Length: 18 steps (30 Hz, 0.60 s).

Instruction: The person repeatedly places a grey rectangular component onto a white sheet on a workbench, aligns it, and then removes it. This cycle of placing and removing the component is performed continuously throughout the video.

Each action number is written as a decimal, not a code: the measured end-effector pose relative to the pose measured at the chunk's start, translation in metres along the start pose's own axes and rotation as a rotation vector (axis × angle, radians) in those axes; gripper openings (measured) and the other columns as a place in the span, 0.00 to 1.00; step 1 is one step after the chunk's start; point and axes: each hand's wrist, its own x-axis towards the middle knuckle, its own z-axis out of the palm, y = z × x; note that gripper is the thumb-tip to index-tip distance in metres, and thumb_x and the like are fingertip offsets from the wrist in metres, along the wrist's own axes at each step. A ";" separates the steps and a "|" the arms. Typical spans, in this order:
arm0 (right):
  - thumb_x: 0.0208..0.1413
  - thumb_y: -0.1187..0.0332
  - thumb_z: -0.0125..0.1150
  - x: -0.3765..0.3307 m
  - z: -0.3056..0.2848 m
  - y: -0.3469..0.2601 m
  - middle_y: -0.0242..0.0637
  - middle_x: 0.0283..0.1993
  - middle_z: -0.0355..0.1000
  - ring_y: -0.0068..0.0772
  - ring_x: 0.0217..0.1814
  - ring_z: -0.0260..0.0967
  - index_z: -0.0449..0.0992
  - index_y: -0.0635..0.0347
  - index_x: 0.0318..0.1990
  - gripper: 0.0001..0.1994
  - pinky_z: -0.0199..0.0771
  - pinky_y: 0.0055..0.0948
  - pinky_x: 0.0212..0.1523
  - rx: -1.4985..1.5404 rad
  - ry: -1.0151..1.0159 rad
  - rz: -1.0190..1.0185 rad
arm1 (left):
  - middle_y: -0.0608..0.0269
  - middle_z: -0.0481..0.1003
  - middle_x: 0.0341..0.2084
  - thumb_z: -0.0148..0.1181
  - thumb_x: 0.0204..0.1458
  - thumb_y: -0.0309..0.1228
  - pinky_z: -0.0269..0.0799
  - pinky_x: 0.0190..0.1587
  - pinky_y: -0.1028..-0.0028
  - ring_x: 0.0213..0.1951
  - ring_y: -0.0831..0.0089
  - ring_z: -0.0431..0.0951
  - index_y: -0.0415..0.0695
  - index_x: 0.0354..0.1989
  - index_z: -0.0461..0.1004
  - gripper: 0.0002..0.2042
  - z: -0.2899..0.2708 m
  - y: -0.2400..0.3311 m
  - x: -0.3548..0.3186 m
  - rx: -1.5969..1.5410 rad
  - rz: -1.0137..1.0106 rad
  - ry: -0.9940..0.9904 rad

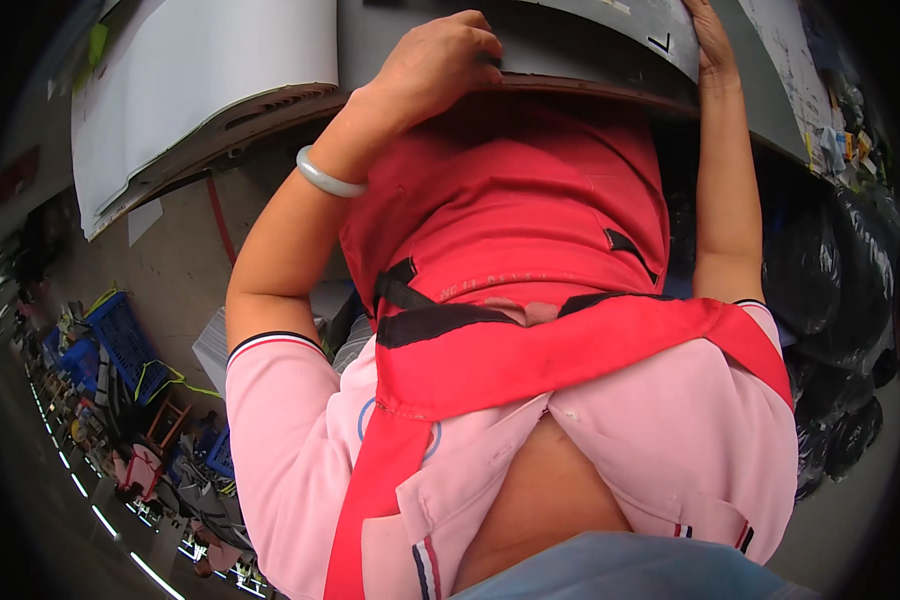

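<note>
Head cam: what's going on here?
A person in a pink shirt and red apron leans over the edge of a grey work surface. The left hand, with a pale bangle on its wrist, curls its fingers over that edge. The right hand lies flat farther up on the same surface. A white sheet rests to the left. Blue crates stand on the floor below, black bags at right.

A large grey curved panel [570, 40] lies at the top of the view, its dark lower edge bowed; the left hand [440, 65] curls over that edge, the right hand [708, 45] rests flat on it.
</note>
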 end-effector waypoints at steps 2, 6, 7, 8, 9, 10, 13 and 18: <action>0.67 0.64 0.62 -0.004 0.013 -0.004 0.35 0.48 0.80 0.27 0.46 0.79 0.77 0.58 0.56 0.14 0.82 0.27 0.47 -0.071 0.027 0.024 | 0.56 0.77 0.40 0.66 0.53 0.32 0.77 0.49 0.60 0.44 0.53 0.80 0.43 0.45 0.83 0.12 -0.007 -0.003 -0.001 -0.064 -0.005 -0.048; 0.67 0.63 0.62 0.003 -0.006 0.002 0.37 0.49 0.80 0.29 0.47 0.79 0.75 0.61 0.58 0.17 0.82 0.29 0.49 -0.009 0.036 0.009 | 0.59 0.75 0.43 0.64 0.52 0.27 0.77 0.49 0.62 0.47 0.58 0.78 0.45 0.51 0.78 0.16 0.021 0.014 0.008 0.208 0.164 0.066; 0.67 0.62 0.62 0.006 -0.010 0.003 0.39 0.50 0.80 0.30 0.48 0.79 0.75 0.62 0.59 0.18 0.82 0.30 0.50 -0.003 0.011 -0.011 | 0.59 0.75 0.42 0.62 0.52 0.27 0.77 0.47 0.63 0.46 0.58 0.78 0.45 0.48 0.79 0.14 0.034 0.021 0.019 0.216 0.237 0.098; 0.67 0.61 0.62 0.007 -0.014 0.002 0.40 0.51 0.79 0.31 0.49 0.79 0.74 0.63 0.59 0.19 0.82 0.31 0.51 0.000 -0.011 -0.033 | 0.58 0.76 0.41 0.61 0.52 0.27 0.76 0.47 0.63 0.45 0.58 0.78 0.45 0.46 0.79 0.13 0.045 0.034 0.035 0.213 0.272 0.103; 0.67 0.60 0.61 0.006 -0.014 -0.001 0.41 0.53 0.79 0.33 0.51 0.79 0.73 0.64 0.60 0.20 0.82 0.33 0.52 0.070 -0.032 0.006 | 0.57 0.77 0.41 0.59 0.53 0.28 0.77 0.47 0.63 0.45 0.57 0.79 0.45 0.45 0.80 0.12 0.057 0.047 0.054 0.219 0.318 0.120; 0.68 0.59 0.61 0.000 -0.014 -0.006 0.43 0.54 0.79 0.34 0.52 0.79 0.73 0.65 0.61 0.21 0.81 0.34 0.54 0.136 -0.046 0.044 | 0.54 0.78 0.43 0.57 0.54 0.28 0.78 0.48 0.61 0.47 0.55 0.80 0.45 0.44 0.80 0.11 0.069 0.064 0.075 0.185 0.314 0.056; 0.68 0.57 0.60 -0.020 0.024 -0.033 0.47 0.57 0.77 0.39 0.56 0.78 0.71 0.68 0.63 0.25 0.79 0.39 0.59 0.230 -0.125 0.065 | 0.48 0.80 0.41 0.55 0.54 0.28 0.80 0.44 0.55 0.43 0.50 0.83 0.42 0.41 0.80 0.10 0.124 0.093 0.132 0.107 0.482 0.291; 0.66 0.53 0.61 -0.063 0.062 -0.068 0.48 0.60 0.76 0.42 0.60 0.76 0.68 0.67 0.66 0.30 0.77 0.43 0.63 0.360 -0.117 0.022 | 0.49 0.81 0.39 0.58 0.57 0.25 0.81 0.41 0.59 0.40 0.56 0.84 0.36 0.43 0.79 0.09 0.141 0.093 0.182 -0.076 0.499 0.664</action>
